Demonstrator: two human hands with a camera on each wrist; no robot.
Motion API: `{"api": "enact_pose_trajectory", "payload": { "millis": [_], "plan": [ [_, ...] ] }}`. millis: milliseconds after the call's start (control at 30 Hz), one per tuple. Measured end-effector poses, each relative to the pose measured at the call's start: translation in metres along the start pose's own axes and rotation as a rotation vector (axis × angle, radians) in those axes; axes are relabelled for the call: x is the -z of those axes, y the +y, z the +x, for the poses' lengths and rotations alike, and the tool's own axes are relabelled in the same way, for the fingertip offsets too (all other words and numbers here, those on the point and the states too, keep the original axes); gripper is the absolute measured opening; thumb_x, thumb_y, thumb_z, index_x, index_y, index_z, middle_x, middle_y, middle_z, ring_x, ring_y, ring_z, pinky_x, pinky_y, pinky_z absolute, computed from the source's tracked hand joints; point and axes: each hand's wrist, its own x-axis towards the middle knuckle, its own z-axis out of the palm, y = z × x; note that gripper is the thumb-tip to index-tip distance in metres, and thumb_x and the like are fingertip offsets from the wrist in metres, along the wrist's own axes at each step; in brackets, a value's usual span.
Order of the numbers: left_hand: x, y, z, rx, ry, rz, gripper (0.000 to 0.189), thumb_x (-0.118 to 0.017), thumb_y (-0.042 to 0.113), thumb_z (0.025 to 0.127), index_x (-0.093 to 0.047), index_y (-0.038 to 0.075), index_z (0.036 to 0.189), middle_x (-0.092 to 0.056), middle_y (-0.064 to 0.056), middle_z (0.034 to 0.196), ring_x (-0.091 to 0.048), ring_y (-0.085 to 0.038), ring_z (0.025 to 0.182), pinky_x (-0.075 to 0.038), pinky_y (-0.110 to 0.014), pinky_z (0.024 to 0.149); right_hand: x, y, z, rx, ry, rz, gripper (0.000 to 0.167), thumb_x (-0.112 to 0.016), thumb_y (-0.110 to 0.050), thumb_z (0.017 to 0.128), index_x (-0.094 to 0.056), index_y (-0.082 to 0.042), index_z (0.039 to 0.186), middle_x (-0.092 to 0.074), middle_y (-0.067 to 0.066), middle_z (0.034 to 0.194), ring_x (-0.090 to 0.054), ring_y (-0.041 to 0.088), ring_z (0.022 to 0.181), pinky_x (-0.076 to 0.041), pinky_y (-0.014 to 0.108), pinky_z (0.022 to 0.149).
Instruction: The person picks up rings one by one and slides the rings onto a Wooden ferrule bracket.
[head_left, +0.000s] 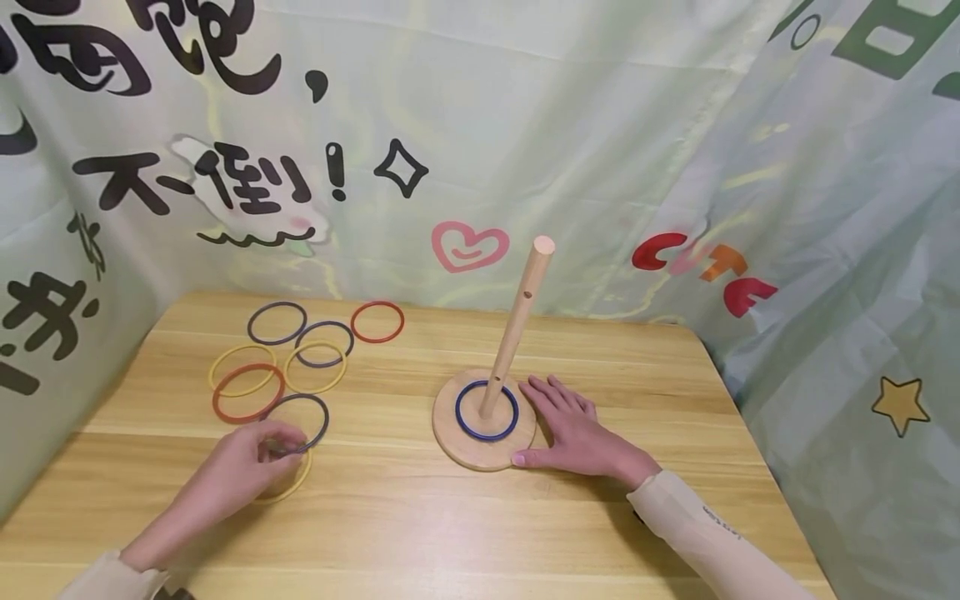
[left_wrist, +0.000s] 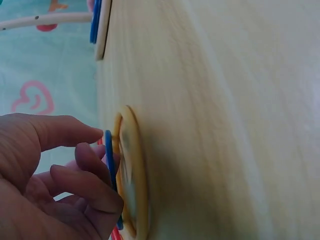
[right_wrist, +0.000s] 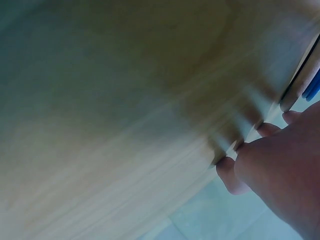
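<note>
My left hand (head_left: 243,462) pinches the near edge of a blue ring (head_left: 327,421); in the left wrist view that blue ring (left_wrist: 108,155) stands out between thumb and fingers. A yellow ring (head_left: 308,471) lies partly hidden under this hand. At the right, my right hand (head_left: 573,429) rests with spread fingers against the edge of a round wooden base (head_left: 450,433). A wooden peg (head_left: 517,321) rises from the base, leaning right in the head view. Around its foot lies blue ringwork (head_left: 459,417); I cannot tell whether it is one ring or a stack.
Beyond my left hand lie a red ring (head_left: 215,404) overlapping a yellow ring (head_left: 212,373), another yellow ring (head_left: 287,379) across a blue ring (head_left: 352,337), a blue ring (head_left: 250,321), and a red ring (head_left: 403,322). Printed cloth (head_left: 585,150) surrounds the wooden table (head_left: 420,533).
</note>
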Motion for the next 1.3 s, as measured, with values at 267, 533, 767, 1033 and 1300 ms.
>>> {"api": "enact_pose_trajectory", "payload": {
  "millis": [267, 533, 767, 1033, 1300],
  "plan": [
    [0.001, -0.008, 0.006, 0.012, -0.014, 0.020, 0.019, -0.083, 0.002, 0.092, -0.078, 0.003, 0.110, -0.075, -0.002, 0.099, -0.065, -0.017, 0.083, -0.054, -0.027, 0.067, 0.001, 0.000, -0.001, 0.009, 0.004, 0.008, 0.111, -0.076, -0.069, 0.093, -0.026, -0.012, 0.174, -0.020, 0.016, 0.179, -0.007, 0.046, 0.164, -0.018, 0.084, 0.115],
    [0.004, -0.001, 0.007, 0.005, 0.012, 0.065, 0.013, -0.084, 0.007, 0.094, -0.080, 0.009, 0.106, -0.076, 0.000, 0.096, -0.065, -0.016, 0.079, -0.052, -0.028, 0.063, 0.001, 0.000, -0.001, 0.009, 0.000, 0.011, 0.111, -0.076, -0.068, 0.094, -0.025, -0.012, 0.174, -0.019, 0.016, 0.179, -0.007, 0.046, 0.164, -0.018, 0.083, 0.115],
    [0.009, 0.019, 0.008, -0.122, 0.179, 0.124, 0.018, -0.084, 0.003, 0.094, -0.082, 0.012, 0.110, -0.073, 0.005, 0.086, -0.049, -0.010, 0.058, -0.040, -0.028, 0.048, 0.001, -0.001, -0.001, 0.004, -0.005, 0.011, 0.112, -0.075, -0.070, 0.093, -0.025, -0.012, 0.174, -0.019, 0.016, 0.179, -0.007, 0.046, 0.164, -0.017, 0.083, 0.116],
    [0.014, 0.039, 0.019, -0.273, 0.314, 0.067, 0.023, -0.085, -0.001, 0.093, -0.083, 0.013, 0.110, -0.066, 0.007, 0.080, -0.056, -0.010, 0.068, -0.046, -0.021, 0.053, 0.002, -0.001, -0.001, 0.002, -0.006, 0.006, 0.111, -0.076, -0.069, 0.093, -0.025, -0.012, 0.174, -0.020, 0.016, 0.179, -0.007, 0.046, 0.164, -0.017, 0.083, 0.116],
    [0.009, 0.062, 0.034, -0.424, 0.317, 0.006, 0.031, -0.082, -0.009, 0.091, -0.081, 0.009, 0.116, -0.073, 0.004, 0.086, -0.060, -0.010, 0.070, -0.049, -0.018, 0.058, 0.002, 0.000, -0.001, 0.001, -0.010, -0.004, 0.113, -0.075, -0.071, 0.093, -0.024, -0.012, 0.175, -0.018, 0.015, 0.180, -0.006, 0.045, 0.165, -0.018, 0.082, 0.116]
  ]
}}
